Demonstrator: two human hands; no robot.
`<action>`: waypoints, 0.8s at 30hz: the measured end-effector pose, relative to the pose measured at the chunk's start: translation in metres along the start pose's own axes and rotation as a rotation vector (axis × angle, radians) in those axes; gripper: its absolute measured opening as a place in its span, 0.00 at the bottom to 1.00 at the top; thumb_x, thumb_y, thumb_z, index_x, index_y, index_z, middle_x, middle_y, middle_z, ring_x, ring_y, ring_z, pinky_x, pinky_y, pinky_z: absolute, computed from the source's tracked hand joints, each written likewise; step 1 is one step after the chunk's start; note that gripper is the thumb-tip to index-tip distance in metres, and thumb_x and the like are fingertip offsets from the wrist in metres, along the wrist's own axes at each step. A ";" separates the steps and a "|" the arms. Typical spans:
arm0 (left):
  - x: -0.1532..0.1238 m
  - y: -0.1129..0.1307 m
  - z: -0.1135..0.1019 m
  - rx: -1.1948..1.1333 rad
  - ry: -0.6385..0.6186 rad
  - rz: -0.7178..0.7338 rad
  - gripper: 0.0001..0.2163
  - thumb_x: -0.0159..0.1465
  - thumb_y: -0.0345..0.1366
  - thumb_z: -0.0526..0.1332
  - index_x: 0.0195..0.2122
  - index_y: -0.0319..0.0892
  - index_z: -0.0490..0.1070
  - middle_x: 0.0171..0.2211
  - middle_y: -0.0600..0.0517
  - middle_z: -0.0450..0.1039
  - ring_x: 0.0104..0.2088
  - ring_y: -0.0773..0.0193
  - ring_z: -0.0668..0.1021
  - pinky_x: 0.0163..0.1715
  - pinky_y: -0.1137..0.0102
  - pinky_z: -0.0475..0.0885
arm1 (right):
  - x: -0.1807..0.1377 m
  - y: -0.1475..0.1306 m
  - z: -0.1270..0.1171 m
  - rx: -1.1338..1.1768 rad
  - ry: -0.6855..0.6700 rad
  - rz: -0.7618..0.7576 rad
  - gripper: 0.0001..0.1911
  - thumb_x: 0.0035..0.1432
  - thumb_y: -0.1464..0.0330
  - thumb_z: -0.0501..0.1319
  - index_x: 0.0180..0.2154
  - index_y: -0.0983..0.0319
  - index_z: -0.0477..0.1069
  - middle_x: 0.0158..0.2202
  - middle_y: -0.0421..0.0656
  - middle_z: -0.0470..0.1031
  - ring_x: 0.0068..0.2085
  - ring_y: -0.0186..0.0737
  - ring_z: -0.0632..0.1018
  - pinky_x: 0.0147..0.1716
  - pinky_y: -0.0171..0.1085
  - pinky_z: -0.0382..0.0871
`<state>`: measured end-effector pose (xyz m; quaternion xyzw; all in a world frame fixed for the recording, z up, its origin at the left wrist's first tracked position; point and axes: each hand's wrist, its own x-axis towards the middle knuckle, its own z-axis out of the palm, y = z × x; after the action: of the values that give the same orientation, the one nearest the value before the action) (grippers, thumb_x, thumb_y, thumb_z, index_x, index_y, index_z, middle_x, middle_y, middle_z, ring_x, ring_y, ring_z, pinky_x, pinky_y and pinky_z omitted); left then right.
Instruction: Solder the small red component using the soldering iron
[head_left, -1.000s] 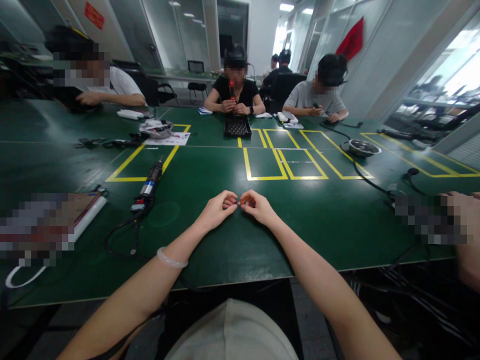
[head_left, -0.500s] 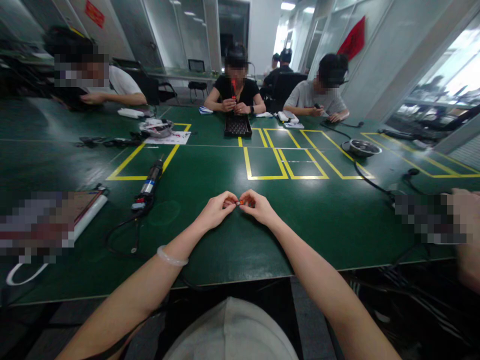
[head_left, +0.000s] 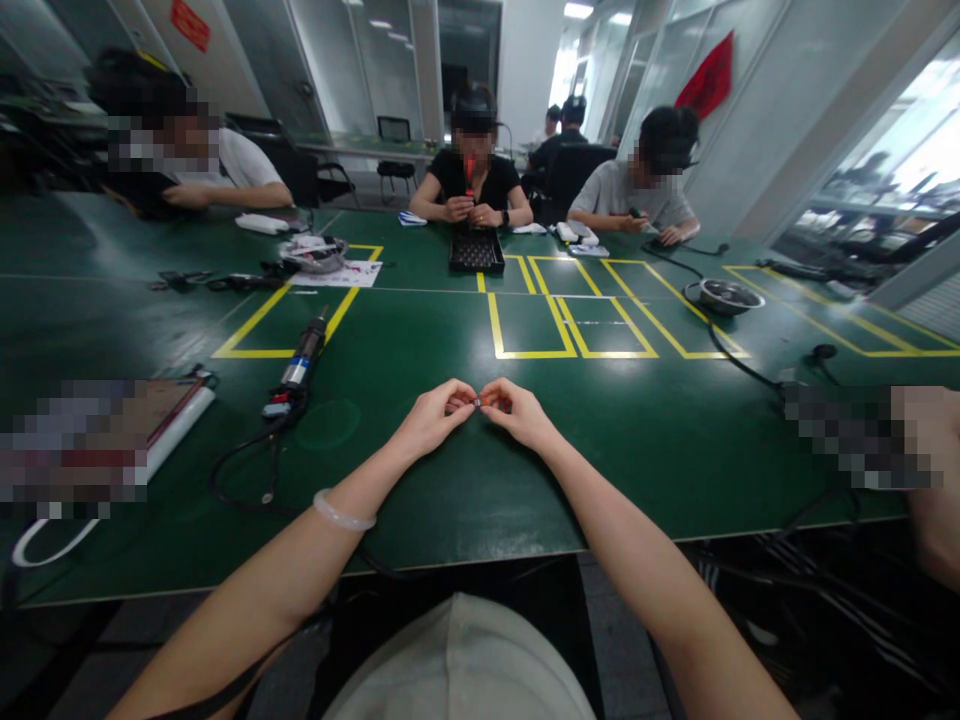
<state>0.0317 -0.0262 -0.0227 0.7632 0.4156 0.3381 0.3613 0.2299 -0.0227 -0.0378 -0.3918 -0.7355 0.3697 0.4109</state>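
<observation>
Over the green table [head_left: 480, 490], my left hand [head_left: 441, 415] and my right hand [head_left: 517, 415] meet fingertip to fingertip, thumbs and fingers pinched. Between them is a small part [head_left: 480, 402], silvery with a bit of orange at the right side; it is too small and too covered by fingers to name. Both hands pinch it, the left at its left end and the right at its orange end. A pale bracelet [head_left: 343, 511] circles my left wrist.
An electric screwdriver [head_left: 300, 360] with a black cable lies left of my hands. Yellow tape rectangles [head_left: 536, 355] mark the table. Further off are a black tray [head_left: 477, 252] and a metal bowl [head_left: 727, 296]. Several people sit around; a co-worker's hand [head_left: 930, 430] is at the right edge.
The fingertips of my two hands have shifted slightly around the small part, which shows a little less of its orange. Both arms are nearly still.
</observation>
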 end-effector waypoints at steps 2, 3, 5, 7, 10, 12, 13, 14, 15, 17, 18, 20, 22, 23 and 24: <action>0.000 0.002 0.000 -0.006 0.025 0.002 0.12 0.63 0.42 0.60 0.43 0.40 0.71 0.40 0.48 0.75 0.39 0.62 0.78 0.42 0.66 0.74 | 0.000 0.004 0.000 0.060 -0.019 0.037 0.10 0.55 0.68 0.62 0.41 0.63 0.70 0.34 0.42 0.77 0.30 0.32 0.74 0.32 0.33 0.67; 0.000 0.002 -0.001 -0.009 0.035 0.007 0.12 0.63 0.42 0.60 0.43 0.40 0.72 0.40 0.48 0.75 0.39 0.62 0.78 0.42 0.66 0.74 | 0.001 0.006 0.000 0.102 -0.036 0.056 0.11 0.55 0.68 0.62 0.41 0.63 0.70 0.35 0.42 0.78 0.31 0.33 0.75 0.33 0.34 0.68; 0.000 0.003 0.000 -0.016 0.050 0.028 0.12 0.61 0.41 0.62 0.43 0.40 0.72 0.39 0.48 0.75 0.39 0.62 0.78 0.42 0.67 0.73 | 0.001 0.009 0.001 0.193 -0.067 0.085 0.11 0.56 0.68 0.61 0.42 0.63 0.70 0.36 0.43 0.78 0.32 0.33 0.77 0.35 0.35 0.70; 0.000 0.004 0.000 -0.018 0.056 0.056 0.11 0.61 0.39 0.62 0.42 0.40 0.73 0.38 0.48 0.74 0.37 0.63 0.77 0.40 0.67 0.73 | 0.001 0.011 0.002 0.254 -0.100 0.098 0.11 0.57 0.68 0.61 0.43 0.63 0.69 0.36 0.43 0.78 0.32 0.34 0.77 0.36 0.35 0.71; -0.001 0.005 0.001 0.000 0.062 0.094 0.10 0.61 0.39 0.62 0.41 0.40 0.74 0.36 0.50 0.72 0.35 0.64 0.76 0.37 0.69 0.72 | 0.001 0.010 0.004 0.296 -0.156 0.105 0.12 0.58 0.68 0.60 0.44 0.64 0.69 0.36 0.43 0.78 0.32 0.33 0.77 0.34 0.34 0.70; -0.001 0.005 0.001 0.022 0.064 0.110 0.10 0.61 0.39 0.62 0.41 0.41 0.74 0.35 0.51 0.70 0.34 0.66 0.75 0.36 0.70 0.71 | 0.001 0.008 0.004 0.312 -0.187 0.115 0.12 0.59 0.67 0.59 0.45 0.64 0.69 0.35 0.43 0.77 0.32 0.33 0.77 0.33 0.33 0.70; -0.001 0.005 0.001 0.036 0.065 0.114 0.10 0.61 0.40 0.62 0.41 0.41 0.74 0.34 0.52 0.70 0.33 0.66 0.74 0.35 0.70 0.71 | 0.001 0.007 0.004 0.316 -0.198 0.119 0.12 0.59 0.67 0.59 0.45 0.64 0.70 0.35 0.43 0.77 0.32 0.33 0.77 0.32 0.33 0.69; -0.001 0.005 0.000 0.051 0.066 0.117 0.10 0.61 0.40 0.63 0.41 0.41 0.75 0.33 0.52 0.69 0.32 0.66 0.74 0.34 0.70 0.70 | 0.001 0.006 0.004 0.317 -0.206 0.122 0.12 0.59 0.67 0.59 0.45 0.64 0.70 0.34 0.42 0.77 0.32 0.33 0.77 0.32 0.33 0.69; -0.001 0.005 0.000 0.063 0.066 0.118 0.10 0.61 0.41 0.63 0.41 0.41 0.75 0.32 0.52 0.68 0.32 0.66 0.73 0.34 0.71 0.70 | 0.000 0.005 0.005 0.317 -0.212 0.123 0.12 0.59 0.66 0.59 0.45 0.64 0.70 0.33 0.42 0.76 0.32 0.33 0.77 0.32 0.33 0.69; -0.001 0.005 -0.001 0.078 0.065 0.120 0.11 0.62 0.42 0.63 0.40 0.41 0.75 0.32 0.53 0.67 0.32 0.67 0.73 0.33 0.71 0.70 | 0.000 0.003 0.005 0.315 -0.218 0.122 0.13 0.59 0.66 0.59 0.45 0.65 0.70 0.33 0.42 0.76 0.32 0.33 0.76 0.32 0.33 0.70; -0.001 0.005 -0.001 0.082 0.064 0.121 0.11 0.62 0.42 0.62 0.40 0.41 0.75 0.32 0.53 0.67 0.32 0.66 0.73 0.33 0.71 0.70 | 0.000 0.003 0.005 0.315 -0.218 0.120 0.13 0.59 0.66 0.59 0.44 0.65 0.71 0.32 0.42 0.76 0.32 0.33 0.76 0.32 0.33 0.69; -0.001 0.006 -0.001 0.085 0.063 0.122 0.11 0.62 0.42 0.62 0.41 0.42 0.74 0.33 0.52 0.68 0.32 0.66 0.73 0.34 0.70 0.70 | 0.000 0.003 0.005 0.318 -0.207 0.120 0.13 0.59 0.66 0.60 0.44 0.65 0.71 0.31 0.41 0.75 0.31 0.33 0.76 0.32 0.33 0.69; -0.001 0.008 -0.001 0.081 0.065 0.120 0.10 0.63 0.41 0.61 0.41 0.42 0.74 0.34 0.52 0.70 0.34 0.65 0.74 0.35 0.70 0.71 | 0.001 0.003 0.005 0.333 -0.187 0.128 0.13 0.57 0.66 0.62 0.43 0.65 0.71 0.31 0.41 0.75 0.30 0.32 0.75 0.31 0.32 0.69; -0.001 0.009 -0.001 0.078 0.068 0.118 0.10 0.63 0.40 0.60 0.42 0.42 0.73 0.35 0.51 0.71 0.35 0.65 0.75 0.36 0.69 0.71 | 0.002 0.004 0.004 0.348 -0.171 0.135 0.14 0.56 0.66 0.62 0.43 0.65 0.71 0.31 0.40 0.75 0.29 0.32 0.75 0.30 0.32 0.69; -0.002 0.011 -0.001 0.078 0.071 0.114 0.10 0.63 0.40 0.60 0.42 0.42 0.73 0.36 0.51 0.72 0.35 0.64 0.75 0.37 0.69 0.72 | 0.002 0.005 0.004 0.366 -0.155 0.143 0.14 0.54 0.66 0.63 0.43 0.65 0.71 0.31 0.40 0.75 0.29 0.31 0.75 0.30 0.32 0.69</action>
<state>0.0344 -0.0314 -0.0138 0.7866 0.3970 0.3686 0.2963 0.2271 -0.0196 -0.0430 -0.3321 -0.6558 0.5543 0.3904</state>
